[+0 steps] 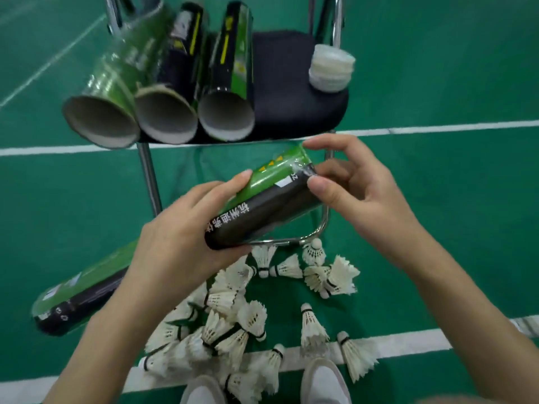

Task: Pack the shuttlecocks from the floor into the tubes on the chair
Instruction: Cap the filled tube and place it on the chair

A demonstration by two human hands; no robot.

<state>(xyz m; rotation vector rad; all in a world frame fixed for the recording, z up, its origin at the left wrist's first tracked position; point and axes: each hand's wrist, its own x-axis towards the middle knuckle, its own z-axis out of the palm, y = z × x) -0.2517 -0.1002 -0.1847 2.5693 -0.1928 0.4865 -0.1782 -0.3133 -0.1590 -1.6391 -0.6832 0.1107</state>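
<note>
I hold a green-and-black shuttlecock tube (262,196) level in front of the chair. My left hand (178,240) wraps its near end from below. My right hand (347,188) pinches its far end with thumb and fingers; I cannot see that end's opening. Three open tubes (224,83) lie side by side on the black chair seat (294,97), mouths toward me. Another tube (81,290) lies on the floor at the left. Several white feather shuttlecocks (242,316) are heaped on the green floor under my hands.
A stack of white tube caps (331,68) sits on the right of the seat. Chrome chair legs (150,182) stand just beyond my hands. White court lines (408,131) cross the floor. My two light shoes (323,380) are at the bottom edge among the shuttlecocks.
</note>
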